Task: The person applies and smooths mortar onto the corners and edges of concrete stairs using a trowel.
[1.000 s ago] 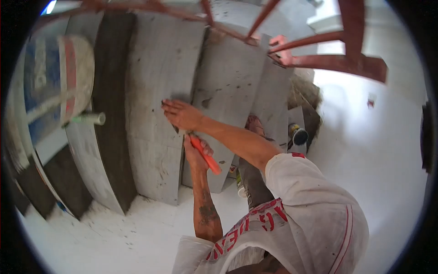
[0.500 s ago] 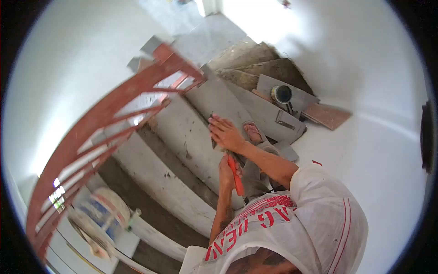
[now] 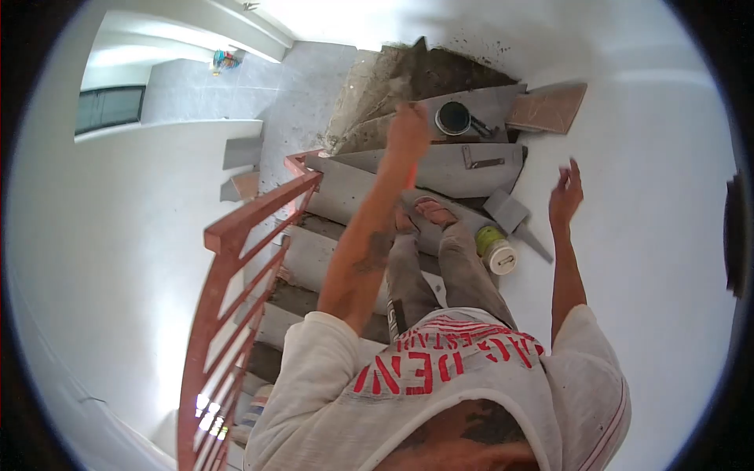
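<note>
My left hand (image 3: 408, 132) is closed round a trowel, with a bit of its orange handle (image 3: 411, 177) showing below the fist. The dark pointed blade (image 3: 419, 56) reaches up over the bare rough corner step (image 3: 369, 98); motion blurs it somewhat. Off to the right, my right hand (image 3: 567, 192) is raised in front of the white wall, fingers apart and holding nothing. Between the hands, a round dark-mouthed container (image 3: 453, 118) rests on a grey slab. Below it a metal square (image 3: 481, 159) lies on a grey stair tread (image 3: 440, 174).
A red metal railing (image 3: 224, 235) runs down the left side of the stairs. By my feet (image 3: 432, 210) stands a green and white tub (image 3: 496, 253). Small grey tile pieces (image 3: 506, 210) lean near the right wall, and a brown tile (image 3: 547, 108) lies above them.
My view has turned towards the upper steps. My right hand has left the trowel blade and swung right, opening. My left hand has carried the trowel up to the corner step.
</note>
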`<state>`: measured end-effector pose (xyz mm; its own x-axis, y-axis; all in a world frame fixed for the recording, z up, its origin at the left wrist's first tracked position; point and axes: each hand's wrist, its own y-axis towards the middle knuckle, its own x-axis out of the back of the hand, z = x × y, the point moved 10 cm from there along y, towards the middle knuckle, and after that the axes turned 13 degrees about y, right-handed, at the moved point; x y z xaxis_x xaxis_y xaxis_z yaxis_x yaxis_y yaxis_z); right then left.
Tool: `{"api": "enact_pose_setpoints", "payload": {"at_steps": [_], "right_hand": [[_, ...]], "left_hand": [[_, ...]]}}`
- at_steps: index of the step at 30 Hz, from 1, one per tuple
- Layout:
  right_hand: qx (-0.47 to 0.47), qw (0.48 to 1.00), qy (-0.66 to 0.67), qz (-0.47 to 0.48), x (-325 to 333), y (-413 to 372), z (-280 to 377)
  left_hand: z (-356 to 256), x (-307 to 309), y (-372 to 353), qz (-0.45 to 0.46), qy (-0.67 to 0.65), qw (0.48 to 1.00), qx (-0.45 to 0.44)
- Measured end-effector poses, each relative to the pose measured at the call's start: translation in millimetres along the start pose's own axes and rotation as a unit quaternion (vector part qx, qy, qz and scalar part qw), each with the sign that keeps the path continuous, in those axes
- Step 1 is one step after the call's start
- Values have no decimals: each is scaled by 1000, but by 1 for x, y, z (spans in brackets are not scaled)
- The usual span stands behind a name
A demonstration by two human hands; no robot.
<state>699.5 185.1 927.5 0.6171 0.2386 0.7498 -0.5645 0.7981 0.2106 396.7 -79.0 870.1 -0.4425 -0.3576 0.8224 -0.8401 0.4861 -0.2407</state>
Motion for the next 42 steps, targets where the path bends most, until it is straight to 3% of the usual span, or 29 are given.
{"api": "enact_pose_setpoints", "payload": {"at_steps": [1,3,4,6,7,10,12,13,14,16,18,20,22,24,25,26,28,31,32,34,35,37,38,39,40,41,42], "right_hand": [[-56,997,-44,-2,15,-30,-28],[-165,981,-105,-6,36,-100,-78],[-230,967,-110,-7,44,-139,-95],[-349,930,-115,-11,43,-213,-111],[-403,907,-119,-10,40,-247,-114],[-470,873,-108,74,12,-350,-119],[-479,857,-102,157,-10,-401,-122],[-479,845,-99,216,-23,-427,-122],[-511,831,-64,211,-29,-450,-125],[-542,816,-28,198,-36,-493,-133],[-507,808,-84,288,-59,-526,-142],[-584,785,-6,205,-58,-543,-127],[-504,758,-161,381,-98,-597,-154],[-554,729,-163,367,-103,-599,-136],[-594,696,-167,368,-100,-612,-127],[-596,694,-162,369,-114,-642,-142],[-378,810,-174,413,-176,-681,-149],[-438,736,-110,505,-224,-649,-129],[-435,741,-112,499,-243,-611,-137],[-673,670,50,311,-243,-589,-133],[-674,669,57,307,-264,-639,-174],[-610,750,110,232,-362,-683,-247],[-608,757,122,207,-328,-642,-245],[-605,774,77,169,-334,-551,-223],[-600,794,86,47,-345,-549,-244],[-589,800,90,-72,-361,-568,-269],[-609,775,120,-120,-385,-563,-274]], "left_hand": [[3,16,3,-13,57,997,-58],[55,10,19,73,-80,990,92],[56,25,21,83,-71,991,82],[59,30,20,214,-216,943,135],[75,25,30,219,-207,945,130],[117,-5,42,295,-237,918,117],[132,-3,38,301,-300,881,207],[140,-9,40,321,-309,868,220],[144,-10,44,327,-302,869,217],[155,-7,55,323,-238,891,213],[179,-12,73,312,-206,908,189],[200,-13,92,285,-133,937,152],[210,-18,100,261,-96,948,153],[222,-35,126,235,-70,957,158],[239,-40,136,229,-10,963,144],[248,-46,145,220,49,966,126],[256,-65,168,221,108,964,103],[270,-90,192,229,184,954,60],[272,-101,209,224,179,956,55],[271,-122,231,199,289,934,-72],[287,-130,232,215,277,934,-66],[256,-128,243,174,307,931,-97],[258,-138,255,157,294,935,-120],[266,-150,268,179,269,942,-93],[255,-156,264,249,168,954,-16],[244,-176,276,257,181,949,-29],[253,-190,289,270,203,940,-33]]}}
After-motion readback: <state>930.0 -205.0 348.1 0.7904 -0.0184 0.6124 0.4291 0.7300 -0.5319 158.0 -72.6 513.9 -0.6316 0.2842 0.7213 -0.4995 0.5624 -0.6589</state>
